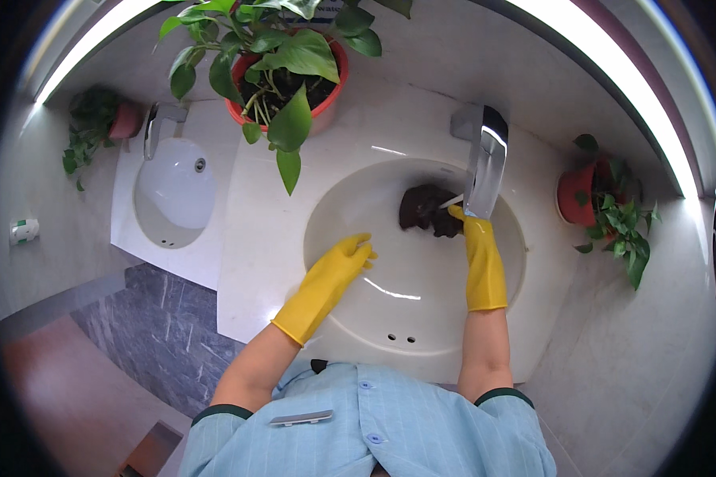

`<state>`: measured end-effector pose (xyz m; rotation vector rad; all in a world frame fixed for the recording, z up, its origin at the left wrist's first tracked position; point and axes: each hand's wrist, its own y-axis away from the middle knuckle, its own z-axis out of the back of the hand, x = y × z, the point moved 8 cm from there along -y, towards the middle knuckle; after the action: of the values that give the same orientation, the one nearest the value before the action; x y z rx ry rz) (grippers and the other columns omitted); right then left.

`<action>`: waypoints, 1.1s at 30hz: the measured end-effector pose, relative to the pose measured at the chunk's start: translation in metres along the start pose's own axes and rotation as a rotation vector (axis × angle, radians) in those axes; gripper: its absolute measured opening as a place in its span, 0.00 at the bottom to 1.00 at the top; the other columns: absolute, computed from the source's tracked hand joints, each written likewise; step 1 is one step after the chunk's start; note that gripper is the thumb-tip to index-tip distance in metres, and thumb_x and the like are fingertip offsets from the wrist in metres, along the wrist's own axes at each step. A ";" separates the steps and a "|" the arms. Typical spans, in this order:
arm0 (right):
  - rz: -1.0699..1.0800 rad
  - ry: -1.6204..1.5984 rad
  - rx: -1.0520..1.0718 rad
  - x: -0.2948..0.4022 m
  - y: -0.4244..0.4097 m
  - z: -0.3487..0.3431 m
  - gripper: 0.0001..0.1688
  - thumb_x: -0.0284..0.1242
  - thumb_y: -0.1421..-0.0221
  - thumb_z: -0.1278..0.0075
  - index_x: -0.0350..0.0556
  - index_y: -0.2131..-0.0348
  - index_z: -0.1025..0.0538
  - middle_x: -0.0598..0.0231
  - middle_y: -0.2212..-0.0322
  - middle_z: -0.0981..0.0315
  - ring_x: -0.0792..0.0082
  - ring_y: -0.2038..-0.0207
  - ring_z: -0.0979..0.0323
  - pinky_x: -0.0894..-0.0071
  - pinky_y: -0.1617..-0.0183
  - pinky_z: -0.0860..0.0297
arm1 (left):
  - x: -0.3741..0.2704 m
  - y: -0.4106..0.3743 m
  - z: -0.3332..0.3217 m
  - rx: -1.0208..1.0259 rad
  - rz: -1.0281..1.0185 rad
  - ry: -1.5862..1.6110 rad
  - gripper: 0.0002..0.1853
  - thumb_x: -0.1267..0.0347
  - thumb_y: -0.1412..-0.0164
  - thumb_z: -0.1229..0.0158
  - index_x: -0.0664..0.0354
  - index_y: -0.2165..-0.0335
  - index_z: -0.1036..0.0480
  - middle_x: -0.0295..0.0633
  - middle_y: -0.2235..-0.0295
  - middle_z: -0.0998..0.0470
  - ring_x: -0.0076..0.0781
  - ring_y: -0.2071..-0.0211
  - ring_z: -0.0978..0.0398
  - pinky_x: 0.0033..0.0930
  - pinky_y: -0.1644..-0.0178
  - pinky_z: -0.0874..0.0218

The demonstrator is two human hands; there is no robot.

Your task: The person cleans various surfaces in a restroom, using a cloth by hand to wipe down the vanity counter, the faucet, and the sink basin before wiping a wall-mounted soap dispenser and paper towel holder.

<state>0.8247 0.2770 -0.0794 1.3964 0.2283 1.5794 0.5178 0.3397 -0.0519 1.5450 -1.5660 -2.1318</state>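
Observation:
Both my hands wear yellow rubber gloves. My right hand reaches under the chrome faucet, its fingers partly hidden by the spout, next to a wet dark brown cloth lying in the white oval washbasin. A stream of water seems to run from the spout towards the cloth. Whether the right fingers grip the cloth cannot be told. Over the left part of the basin is my left hand, holding nothing, fingers slightly curled and a little apart.
A potted plant in a red pot stands behind the basin to the left, its leaves overhanging the counter. Another red pot is at the right wall. Further left are a smaller, lower washbasin with its own faucet and a third potted plant.

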 end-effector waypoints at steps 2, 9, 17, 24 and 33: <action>-0.005 -0.205 -0.107 -0.011 0.013 0.017 0.17 0.36 0.46 0.34 0.45 0.61 0.18 0.66 0.68 0.21 0.69 0.64 0.25 0.68 0.56 0.32 | 0.001 -0.013 -0.012 0.060 -0.001 0.100 0.28 0.57 0.25 0.52 0.61 0.36 0.34 0.50 0.51 0.19 0.37 0.52 0.20 0.36 0.48 0.29; 0.163 -0.322 -0.030 0.015 0.039 0.011 0.18 0.33 0.43 0.37 0.40 0.56 0.18 0.66 0.66 0.19 0.71 0.61 0.24 0.69 0.57 0.31 | -0.016 -0.046 -0.048 0.160 0.015 0.398 0.29 0.55 0.25 0.52 0.59 0.35 0.36 0.55 0.48 0.21 0.44 0.52 0.20 0.42 0.50 0.26; 0.015 -0.704 0.033 -0.032 0.022 -0.030 0.23 0.38 0.41 0.39 0.45 0.51 0.21 0.59 0.60 0.20 0.62 0.57 0.21 0.61 0.59 0.26 | 0.010 -0.051 -0.021 0.012 0.078 0.494 0.28 0.55 0.24 0.53 0.60 0.36 0.36 0.55 0.49 0.21 0.46 0.53 0.19 0.44 0.52 0.26; 0.562 0.705 -0.467 0.011 0.018 -0.080 0.46 0.49 0.45 0.36 0.54 0.34 0.33 0.36 0.43 0.30 0.37 0.39 0.33 0.48 0.36 0.35 | 0.011 -0.034 0.008 -0.172 0.028 0.369 0.27 0.57 0.24 0.54 0.62 0.37 0.35 0.55 0.49 0.21 0.47 0.52 0.20 0.43 0.51 0.26; 0.545 0.333 -0.672 -0.041 -0.025 -0.034 0.31 0.36 0.42 0.36 0.39 0.44 0.25 0.47 0.56 0.22 0.50 0.51 0.23 0.52 0.45 0.29 | -0.011 -0.029 0.024 -0.213 -0.044 0.577 0.27 0.59 0.24 0.55 0.71 0.38 0.36 0.62 0.50 0.22 0.51 0.51 0.21 0.45 0.45 0.27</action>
<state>0.8039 0.2739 -0.1346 0.6864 -0.4948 2.0697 0.5193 0.3758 -0.0669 1.8933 -1.0842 -1.5863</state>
